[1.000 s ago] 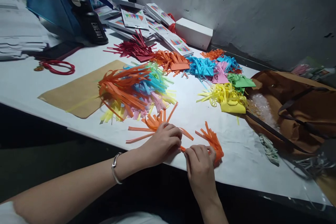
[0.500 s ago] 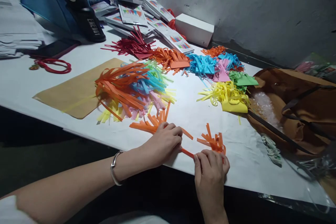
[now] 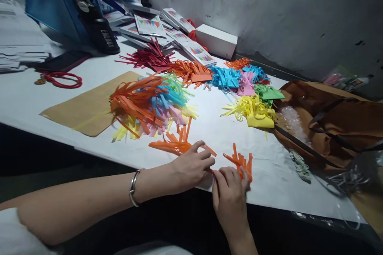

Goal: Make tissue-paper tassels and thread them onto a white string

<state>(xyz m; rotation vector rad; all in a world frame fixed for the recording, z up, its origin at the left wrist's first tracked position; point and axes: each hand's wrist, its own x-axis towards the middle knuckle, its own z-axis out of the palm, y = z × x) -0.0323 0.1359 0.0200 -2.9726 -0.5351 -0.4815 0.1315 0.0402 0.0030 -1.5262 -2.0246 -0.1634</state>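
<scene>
At the near edge of the white table (image 3: 227, 135), my left hand (image 3: 193, 165) rests with fingers curled on a fringed sheet of orange paper strips (image 3: 176, 141). A silver bangle (image 3: 133, 187) sits on that wrist. My right hand (image 3: 229, 191) is closed just beside it, pinching an orange strip whose cut ends (image 3: 241, 161) stick up above the fingers. The fingertips of both hands almost touch where the strip runs between them.
A mixed heap of coloured strips (image 3: 149, 103) lies on a brown envelope (image 3: 86, 103). Red, orange, blue, pink, green and yellow fringed papers (image 3: 254, 111) lie behind. A brown bag (image 3: 335, 119) stands at right, a white box (image 3: 216, 40), paper packs and a blue bag at back.
My right hand pulled out to the right with the orange strip, then came back close to my left hand. The left hand stayed on the orange sheet.
</scene>
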